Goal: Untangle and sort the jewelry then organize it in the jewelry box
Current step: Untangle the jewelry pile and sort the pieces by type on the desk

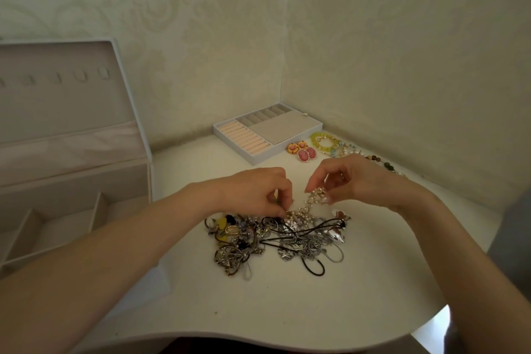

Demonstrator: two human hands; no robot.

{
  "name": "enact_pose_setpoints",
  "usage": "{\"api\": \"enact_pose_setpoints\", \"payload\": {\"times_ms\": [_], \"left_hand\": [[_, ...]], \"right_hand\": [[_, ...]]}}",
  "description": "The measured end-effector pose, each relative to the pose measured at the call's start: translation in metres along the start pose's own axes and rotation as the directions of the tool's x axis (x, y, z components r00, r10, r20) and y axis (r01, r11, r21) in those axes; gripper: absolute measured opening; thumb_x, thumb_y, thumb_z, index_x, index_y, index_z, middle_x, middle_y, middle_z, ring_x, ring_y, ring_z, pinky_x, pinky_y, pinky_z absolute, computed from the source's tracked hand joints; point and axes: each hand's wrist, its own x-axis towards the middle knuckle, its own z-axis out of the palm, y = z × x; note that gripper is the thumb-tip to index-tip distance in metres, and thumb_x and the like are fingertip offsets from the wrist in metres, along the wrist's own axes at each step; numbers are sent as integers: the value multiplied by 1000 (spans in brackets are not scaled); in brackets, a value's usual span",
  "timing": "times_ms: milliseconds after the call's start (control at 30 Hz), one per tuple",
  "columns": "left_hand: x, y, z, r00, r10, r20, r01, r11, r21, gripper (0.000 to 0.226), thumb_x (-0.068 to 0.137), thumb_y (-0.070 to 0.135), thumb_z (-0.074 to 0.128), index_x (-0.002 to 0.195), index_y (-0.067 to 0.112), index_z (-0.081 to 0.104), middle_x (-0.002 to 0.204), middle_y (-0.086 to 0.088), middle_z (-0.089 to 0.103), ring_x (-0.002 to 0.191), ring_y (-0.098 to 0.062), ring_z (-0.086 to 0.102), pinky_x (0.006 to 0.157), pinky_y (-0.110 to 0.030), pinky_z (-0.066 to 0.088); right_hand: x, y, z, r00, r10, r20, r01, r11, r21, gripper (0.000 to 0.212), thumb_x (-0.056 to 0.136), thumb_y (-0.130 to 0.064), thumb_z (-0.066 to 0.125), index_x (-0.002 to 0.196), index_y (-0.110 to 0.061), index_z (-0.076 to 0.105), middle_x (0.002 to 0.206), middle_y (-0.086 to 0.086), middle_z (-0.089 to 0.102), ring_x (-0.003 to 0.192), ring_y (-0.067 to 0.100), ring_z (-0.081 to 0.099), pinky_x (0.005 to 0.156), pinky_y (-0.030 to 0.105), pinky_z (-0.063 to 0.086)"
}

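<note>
A tangled heap of jewelry (275, 238) lies mid-table: silver chains, dark cords, yellow and gold pieces. My left hand (258, 190) pinches a small gold piece at the heap's top edge. My right hand (344, 178) pinches a pearl strand (311, 204) and lifts its end; the rest trails down into the heap. The white jewelry box (57, 181) stands open at the left, lid up, compartments bare. Its removable tray (258, 158) with ring rolls sits at the back.
Sorted pieces lie at the back right: pink and orange earrings (301, 151), a yellow-green bead bracelet (323, 141), mixed bead strands (347, 149) and dark beads (379, 159) along the wall. The white table (287, 310) has a curved front edge; walls close the corner.
</note>
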Motion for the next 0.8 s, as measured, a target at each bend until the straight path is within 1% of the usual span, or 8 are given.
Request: {"api": "enact_pose_setpoints", "payload": {"times_ms": [67, 133, 233, 333, 433, 600, 700, 800], "left_hand": [[-1, -2, -3, 1000, -20, -10, 19, 999, -33, 14, 84, 22, 69, 94, 18, 62, 96, 8, 48, 83, -9, 51, 78, -21, 43], [-2, -6, -8, 993, -59, -104, 54, 997, -52, 12, 85, 22, 67, 93, 23, 57, 93, 10, 52, 81, -8, 52, 72, -20, 44], [-2, -16, -14, 947, -158, -281, 149, 987, -53, 9, 89, 17, 62, 91, 23, 56, 88, 12, 55, 78, -8, 51, 66, -19, 40], [-1, -24, -15, 899, -251, -359, 253, 967, -43, 9, 90, 15, 59, 89, 24, 56, 87, 12, 54, 72, -1, 47, 69, -23, 39], [-2, -23, -15, 921, -238, -310, 232, 971, -56, 12, 87, 13, 63, 87, 24, 57, 85, 13, 55, 75, -5, 51, 70, -24, 43], [-3, -11, -9, 995, -71, -72, 71, 997, -4, 17, 81, 25, 73, 92, 23, 59, 95, 8, 54, 82, -9, 51, 76, -26, 45], [0, -11, -1, 996, -79, -46, 82, 994, 72, 23, 81, 30, 72, 97, 20, 60, 101, 4, 54, 83, -8, 49, 77, -27, 43], [0, -13, 0, 996, -74, -57, 79, 993, 90, 20, 84, 28, 69, 98, 19, 60, 99, 6, 50, 85, -7, 50, 77, -24, 44]], "right_hand": [[-1, 1, 0, 1000, -6, -22, 7, 1000, 11, 25, 75, 8, 73, 86, -15, 70, 54, -19, 55, 53, 0, 49, 57, 9, 39], [-2, 2, 0, 999, -20, -40, 21, 999, 32, 24, 76, 5, 73, 86, -16, 70, 56, -17, 57, 55, 0, 51, 58, 12, 41], [-3, 1, -1, 994, -51, -94, 54, 998, 32, 19, 82, -2, 69, 84, -21, 72, 63, -10, 65, 62, 3, 59, 58, 15, 45], [-3, 1, -1, 985, -73, -157, 80, 996, 40, 18, 84, -3, 67, 81, -20, 73, 63, -8, 66, 60, 3, 59, 55, 15, 45], [-2, 2, 1, 981, -72, -182, 87, 993, 76, 18, 86, 0, 64, 85, -16, 73, 66, -5, 66, 59, 6, 60, 54, 17, 47], [5, 2, 10, 977, -48, -206, 69, 993, 100, 20, 87, 6, 60, 92, -9, 71, 59, -4, 63, 49, 5, 58, 51, 17, 46], [10, 5, 16, 975, -54, -218, 79, 991, 107, 23, 83, 4, 66, 96, -14, 70, 69, 1, 63, 54, 5, 58, 51, 17, 45], [11, 6, 18, 974, -48, -220, 69, 994, 85, 17, 79, -3, 72, 89, -18, 73, 69, 3, 64, 56, 2, 56, 54, 15, 44]]}}
